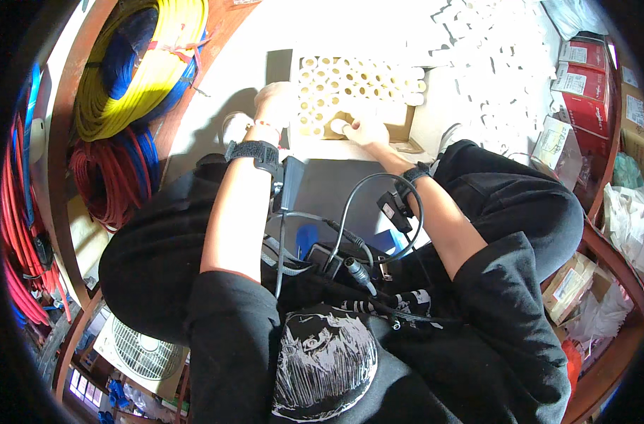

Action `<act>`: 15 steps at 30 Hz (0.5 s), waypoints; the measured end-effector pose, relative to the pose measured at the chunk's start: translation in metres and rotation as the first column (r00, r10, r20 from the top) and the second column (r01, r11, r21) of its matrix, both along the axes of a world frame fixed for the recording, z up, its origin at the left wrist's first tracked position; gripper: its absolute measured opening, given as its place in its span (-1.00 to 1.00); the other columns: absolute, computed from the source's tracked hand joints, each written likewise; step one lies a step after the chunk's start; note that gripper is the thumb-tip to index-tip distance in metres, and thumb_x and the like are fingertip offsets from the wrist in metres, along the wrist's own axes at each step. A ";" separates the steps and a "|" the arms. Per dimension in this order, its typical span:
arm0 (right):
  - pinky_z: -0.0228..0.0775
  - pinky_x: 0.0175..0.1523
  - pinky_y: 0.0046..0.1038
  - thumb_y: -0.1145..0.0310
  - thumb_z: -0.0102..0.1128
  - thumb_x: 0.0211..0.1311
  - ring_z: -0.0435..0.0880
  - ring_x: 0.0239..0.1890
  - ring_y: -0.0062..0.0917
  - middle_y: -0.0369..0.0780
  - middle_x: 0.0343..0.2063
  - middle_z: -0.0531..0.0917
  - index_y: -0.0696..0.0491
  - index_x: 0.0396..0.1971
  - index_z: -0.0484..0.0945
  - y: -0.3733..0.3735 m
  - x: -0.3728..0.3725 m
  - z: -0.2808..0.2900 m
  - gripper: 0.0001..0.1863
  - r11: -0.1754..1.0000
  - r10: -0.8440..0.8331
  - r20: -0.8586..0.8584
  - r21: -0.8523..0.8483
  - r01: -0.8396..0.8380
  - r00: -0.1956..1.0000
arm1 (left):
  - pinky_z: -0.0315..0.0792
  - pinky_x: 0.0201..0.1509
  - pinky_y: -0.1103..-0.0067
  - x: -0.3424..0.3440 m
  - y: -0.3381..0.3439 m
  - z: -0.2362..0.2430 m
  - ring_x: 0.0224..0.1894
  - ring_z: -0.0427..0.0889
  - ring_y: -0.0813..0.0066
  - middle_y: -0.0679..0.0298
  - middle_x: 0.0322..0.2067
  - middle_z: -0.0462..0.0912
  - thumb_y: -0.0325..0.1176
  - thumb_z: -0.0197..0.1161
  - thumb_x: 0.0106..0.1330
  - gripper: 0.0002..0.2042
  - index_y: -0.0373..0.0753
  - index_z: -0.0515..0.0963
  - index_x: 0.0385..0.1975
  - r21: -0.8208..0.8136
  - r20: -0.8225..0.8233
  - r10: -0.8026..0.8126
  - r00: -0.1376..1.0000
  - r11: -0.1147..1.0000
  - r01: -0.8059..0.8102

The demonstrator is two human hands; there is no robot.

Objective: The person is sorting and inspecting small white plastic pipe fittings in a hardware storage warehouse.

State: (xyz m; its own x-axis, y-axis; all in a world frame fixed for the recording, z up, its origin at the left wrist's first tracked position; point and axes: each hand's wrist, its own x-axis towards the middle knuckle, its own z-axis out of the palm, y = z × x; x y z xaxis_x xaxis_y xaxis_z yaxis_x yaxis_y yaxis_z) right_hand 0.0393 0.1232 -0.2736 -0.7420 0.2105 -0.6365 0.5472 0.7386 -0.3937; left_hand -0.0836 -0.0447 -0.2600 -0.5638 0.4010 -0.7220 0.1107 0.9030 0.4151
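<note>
Cardboard box (329, 150), partly filled with rows of white cylinders (320, 73) showing tan round ends, lies beneath the right hand (368, 131), the rows running ahead and left of it. That hand's thumb and fingers are clamped on one white cylinder (338, 126). The left hand (274, 93) is at the box's left wall; glare washes out its fingers, so their grip cannot be told. Loose white pieces (491, 85) spread right of the right hand; coiled yellow cable (96, 106) sits left of the left hand.
</note>
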 end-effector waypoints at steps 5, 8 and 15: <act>0.31 -0.33 -0.47 -0.03 -0.02 -0.15 0.51 -0.50 -0.41 -0.18 -0.63 0.53 0.04 -0.68 0.53 -0.012 0.000 0.007 -0.60 0.999 0.033 0.039 -0.023 -0.032 0.999 | 0.35 -0.60 0.58 0.001 0.000 0.004 -0.65 0.46 0.41 0.18 -0.74 0.46 -0.45 0.00 -0.06 -0.86 -0.33 0.47 -0.72 0.031 -0.088 -0.072 0.994 0.997 0.075; 0.31 -0.35 -0.47 -0.02 -0.01 -0.14 0.51 -0.53 -0.41 -0.16 -0.66 0.52 0.04 -0.72 0.52 -0.021 0.000 0.008 -0.60 0.999 0.019 0.015 -0.030 -0.018 1.000 | 0.35 -0.61 0.60 -0.001 0.003 0.016 -0.66 0.46 0.43 0.20 -0.75 0.45 -0.45 0.00 -0.07 -0.86 -0.33 0.46 -0.73 -0.014 0.031 -0.011 0.999 1.000 0.012; 0.33 -0.42 -0.47 0.25 0.02 -0.18 0.51 -0.58 -0.42 -0.16 -0.69 0.51 0.06 -0.74 0.51 -0.019 0.002 0.007 -0.80 0.998 0.037 -0.007 -0.057 -0.037 0.999 | 0.35 -0.62 0.58 -0.001 0.013 0.032 -0.70 0.47 0.40 0.19 -0.76 0.48 -0.44 0.02 -0.09 -0.87 -0.33 0.48 -0.73 -0.099 -0.014 -0.112 0.994 0.989 0.110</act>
State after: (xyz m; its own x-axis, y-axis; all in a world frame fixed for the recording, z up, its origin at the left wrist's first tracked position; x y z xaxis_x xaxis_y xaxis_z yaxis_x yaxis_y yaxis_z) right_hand 0.0410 0.1046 -0.2670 -0.7522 0.1464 -0.6425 0.5177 0.7345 -0.4387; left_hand -0.0849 -0.0312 -0.2280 -0.5346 0.3895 -0.7500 0.2195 0.9210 0.3219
